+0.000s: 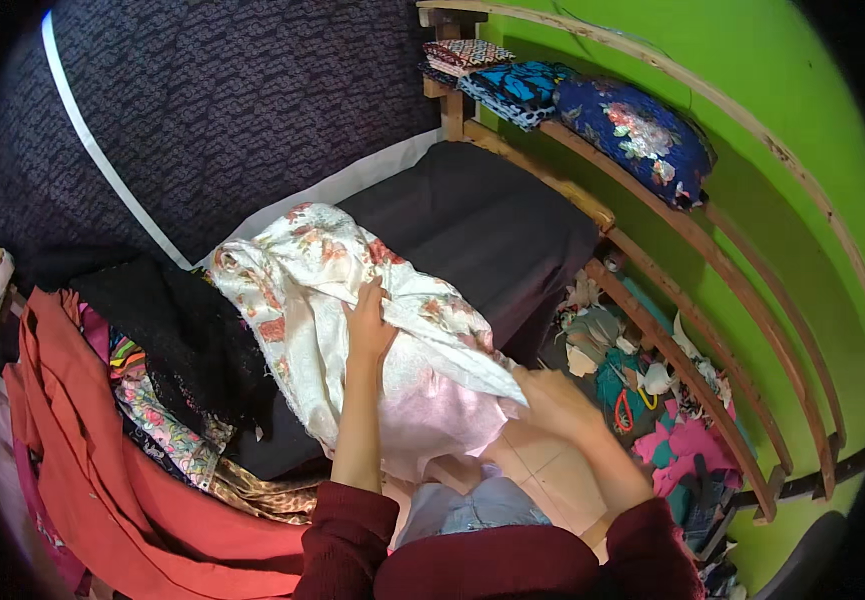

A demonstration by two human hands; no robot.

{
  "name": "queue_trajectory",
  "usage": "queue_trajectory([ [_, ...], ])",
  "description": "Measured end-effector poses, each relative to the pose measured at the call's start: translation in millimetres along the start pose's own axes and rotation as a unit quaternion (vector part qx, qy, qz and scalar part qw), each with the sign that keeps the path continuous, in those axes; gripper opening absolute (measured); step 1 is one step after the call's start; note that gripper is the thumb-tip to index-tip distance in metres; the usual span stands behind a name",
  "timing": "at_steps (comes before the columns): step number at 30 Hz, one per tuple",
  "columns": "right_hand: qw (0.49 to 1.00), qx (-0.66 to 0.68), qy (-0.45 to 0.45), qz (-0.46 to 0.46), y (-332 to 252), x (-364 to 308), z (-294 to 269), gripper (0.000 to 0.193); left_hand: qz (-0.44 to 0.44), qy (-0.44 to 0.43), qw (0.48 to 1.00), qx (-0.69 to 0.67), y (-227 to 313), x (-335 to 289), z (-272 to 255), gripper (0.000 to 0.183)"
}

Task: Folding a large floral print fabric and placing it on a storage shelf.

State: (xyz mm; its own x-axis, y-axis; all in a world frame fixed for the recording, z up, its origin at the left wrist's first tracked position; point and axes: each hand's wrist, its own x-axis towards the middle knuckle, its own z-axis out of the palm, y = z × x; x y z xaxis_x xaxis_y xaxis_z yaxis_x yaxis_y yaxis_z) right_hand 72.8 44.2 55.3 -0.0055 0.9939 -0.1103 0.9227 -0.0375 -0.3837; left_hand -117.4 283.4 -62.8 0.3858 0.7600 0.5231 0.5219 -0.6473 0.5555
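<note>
A white cloth [318, 250] with red and orange flowers lies bunched over a dark-covered surface, its near side hanging toward me. My left hand [369, 322] grips a fold near its middle, with some fingers hidden by the fabric. At the cloth's right end my right hand [555, 402] is closed on the edge, pulling that edge into a straight line between both hands. Below it, the pale pinkish underside hangs over my lap.
Black lacy cloth [168, 330] and a long coral cloth [103, 440] are heaped at left. A wooden rack [713, 250] along the green wall holds folded fabrics [518, 85] and a blue floral bundle [643, 140]. Orange-handled scissors [625, 408] are among fabric scraps at right.
</note>
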Motion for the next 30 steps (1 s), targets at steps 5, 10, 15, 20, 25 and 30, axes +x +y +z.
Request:
queue_trajectory([
  [5, 0.982, -0.047, -0.155, 0.096, 41, -26, 135, 0.039, 0.001, 0.008, 1.0, -0.002, 11, 7, 12, 0.026],
  [10, 0.979, 0.186, -0.065, 0.044, 46, -63, 194, 0.031, 0.038, 0.006, 0.999, 0.004, 10, 6, 16, 0.028],
  [15, 0.983, 0.156, -0.044, 0.085, 4, -99, 18, 0.039, -0.02, -0.006, 1.0, 0.02, 2, 6, 10, 0.033],
  [20, 0.97, 0.211, -0.106, -0.052, -46, -99, -2, 0.038, -0.058, -0.059, 0.995, 0.047, 0, 6, 12, 0.035],
  [25, 0.919, 0.324, -0.212, -0.075, -59, -59, 170, 0.037, -0.045, -0.065, 0.997, 0.001, -21, 9, 11, 0.027],
  [30, 0.915, 0.329, -0.196, -0.13, -79, -50, 185, 0.037, -0.053, -0.132, 0.988, 0.057, 27, -4, -32, 0.034],
])
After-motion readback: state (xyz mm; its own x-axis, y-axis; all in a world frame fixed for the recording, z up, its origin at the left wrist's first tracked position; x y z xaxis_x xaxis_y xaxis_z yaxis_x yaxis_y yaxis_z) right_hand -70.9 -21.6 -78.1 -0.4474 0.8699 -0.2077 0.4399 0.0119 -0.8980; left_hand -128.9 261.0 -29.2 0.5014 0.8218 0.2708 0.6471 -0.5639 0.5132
